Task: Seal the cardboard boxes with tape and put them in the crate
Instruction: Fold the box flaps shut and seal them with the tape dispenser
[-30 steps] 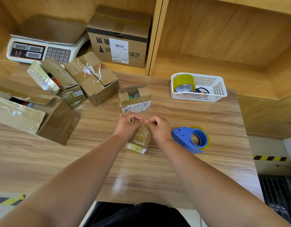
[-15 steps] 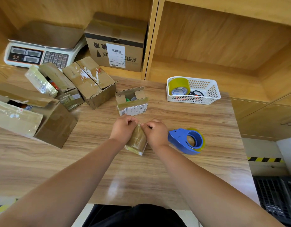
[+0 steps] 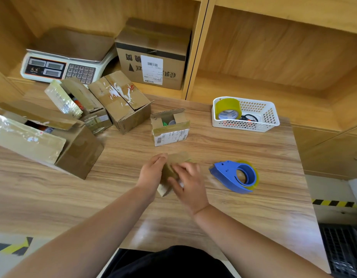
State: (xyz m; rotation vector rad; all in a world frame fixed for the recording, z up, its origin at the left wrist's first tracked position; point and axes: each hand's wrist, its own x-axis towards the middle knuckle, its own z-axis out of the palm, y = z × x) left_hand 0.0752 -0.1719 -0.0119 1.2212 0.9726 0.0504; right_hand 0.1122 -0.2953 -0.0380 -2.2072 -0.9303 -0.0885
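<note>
Wood table (image 3: 73, 197) under my fingers (image 3: 160, 158), shelves (image 3: 274, 57) behind; left hand (image 3: 151, 173) grips small box (image 3: 170, 170), right fingers (image 3: 180, 167) spread on it.

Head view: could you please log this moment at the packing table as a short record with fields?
in hand: small box, tilted, blurred
left hand: holds the box's left side
right hand: on its front; grip blurred
tape dispenser: blue, on the table, right of the hands, untouched
open box: behind the hands, flaps up
basket: white, holds a tape roll and scissors
crate: dark, at lower right, below table level
</note>
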